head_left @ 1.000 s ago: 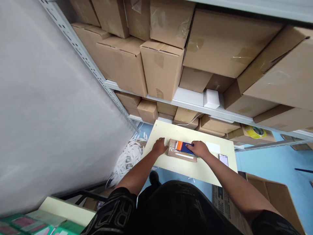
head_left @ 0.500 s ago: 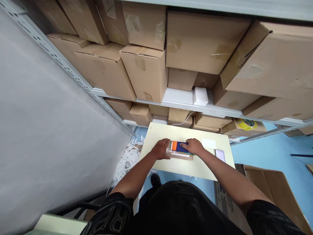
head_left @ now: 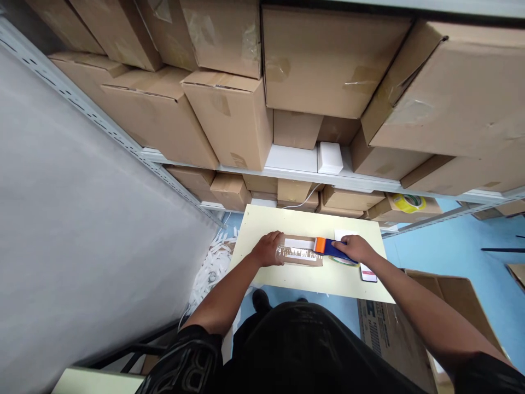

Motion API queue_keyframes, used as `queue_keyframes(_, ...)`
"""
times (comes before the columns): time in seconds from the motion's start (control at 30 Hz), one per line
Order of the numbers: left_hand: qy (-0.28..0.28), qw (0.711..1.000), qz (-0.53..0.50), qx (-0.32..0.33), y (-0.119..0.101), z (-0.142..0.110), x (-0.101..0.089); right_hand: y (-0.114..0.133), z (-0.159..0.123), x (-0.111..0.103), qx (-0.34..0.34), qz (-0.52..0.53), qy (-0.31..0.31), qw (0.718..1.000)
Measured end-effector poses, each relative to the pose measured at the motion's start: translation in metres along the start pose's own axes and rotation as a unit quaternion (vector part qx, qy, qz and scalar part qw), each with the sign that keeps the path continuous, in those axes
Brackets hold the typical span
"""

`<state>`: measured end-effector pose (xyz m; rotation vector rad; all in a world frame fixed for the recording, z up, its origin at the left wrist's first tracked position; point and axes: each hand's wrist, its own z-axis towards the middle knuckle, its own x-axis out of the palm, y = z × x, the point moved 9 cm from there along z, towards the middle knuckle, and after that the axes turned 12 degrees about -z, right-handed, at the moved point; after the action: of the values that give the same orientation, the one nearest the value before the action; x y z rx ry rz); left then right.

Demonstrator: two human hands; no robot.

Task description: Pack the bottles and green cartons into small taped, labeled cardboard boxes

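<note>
A small flat cardboard parcel [head_left: 301,258] with a white label lies on a pale yellow table [head_left: 311,279]. My left hand [head_left: 268,249] presses down on the parcel's left end, fingers curled over a strip of clear tape. My right hand [head_left: 356,249] grips a blue and orange tape dispenser [head_left: 328,247] at the parcel's right end. A stretch of clear tape runs along the parcel between the two hands.
A phone [head_left: 368,272] and a white slip [head_left: 343,235] lie on the table by my right hand. Metal shelves [head_left: 295,171] stacked with cardboard boxes rise behind. An open carton [head_left: 414,323] stands at the right on the blue floor, paper strips [head_left: 211,268] at the left.
My right hand has pulled the tape dispenser rightward, from the middle of the parcel to its right end, laying tape along it. My left hand stayed on the left end.
</note>
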<state>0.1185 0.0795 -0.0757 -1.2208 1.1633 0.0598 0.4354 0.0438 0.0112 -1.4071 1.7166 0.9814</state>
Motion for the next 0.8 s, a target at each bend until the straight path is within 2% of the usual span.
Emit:
queue_keyframes(0.2,0.018,1.0,0.014,-0.011,-0.002,0.002,-0.002,-0.09,-0.014,0.014,0.038,0.018,0.027,0.999)
queue_keyframes(0.3,0.021,1.0,0.005,-0.017,-0.002,0.002,-0.002,-0.109,-0.011,0.025,0.047,-0.007,0.036,0.998)
queue_keyframes(0.37,0.02,1.0,-0.003,-0.022,-0.001,0.002,-0.001,-0.105,-0.003,0.034,0.039,-0.048,0.046,0.997)
queue_keyframes(0.5,0.011,1.0,-0.017,-0.023,0.0,0.002,-0.001,-0.079,0.023,0.059,0.042,-0.097,0.077,0.991)
queue_keyframes(0.67,0.008,0.999,-0.028,-0.02,0.001,0.003,-0.001,-0.055,0.051,0.086,0.07,-0.029,0.114,0.991)
queue_keyframes(0.8,0.011,0.999,-0.033,-0.023,0.001,0.003,-0.001,-0.067,0.049,0.103,0.149,0.082,0.148,0.974)
